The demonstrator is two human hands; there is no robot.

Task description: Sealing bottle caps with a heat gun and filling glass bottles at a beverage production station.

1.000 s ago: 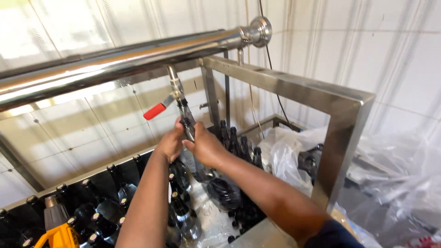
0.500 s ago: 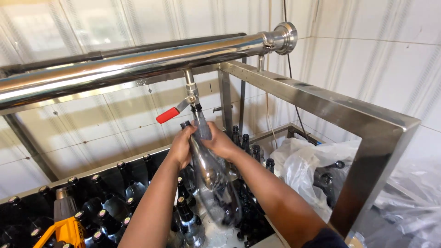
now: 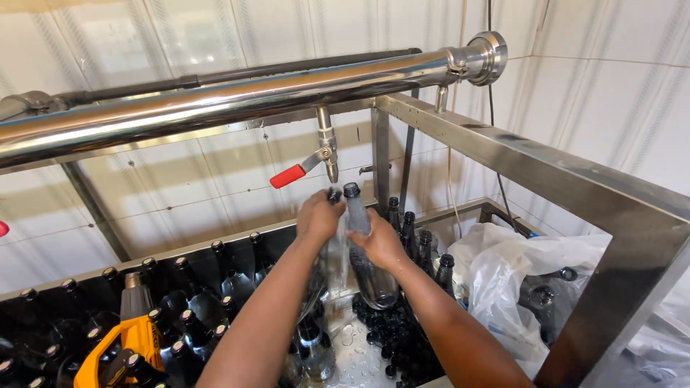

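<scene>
Both hands gripped bottles under the red-handled tap (image 3: 316, 159): right hand (image 3: 379, 241) clamped on an upright clear bottle (image 3: 365, 251), left hand (image 3: 318, 215) on a second bottle (image 3: 335, 195), mostly hidden.

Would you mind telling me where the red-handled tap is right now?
In the head view, the red-handled tap hangs from the steel pipe at upper centre, just above the bottle in the right hand.

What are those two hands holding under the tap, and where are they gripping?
Each hand holds a clear glass bottle: the right hand grips one bottle around its shoulder, the left hand another near the neck.
</scene>
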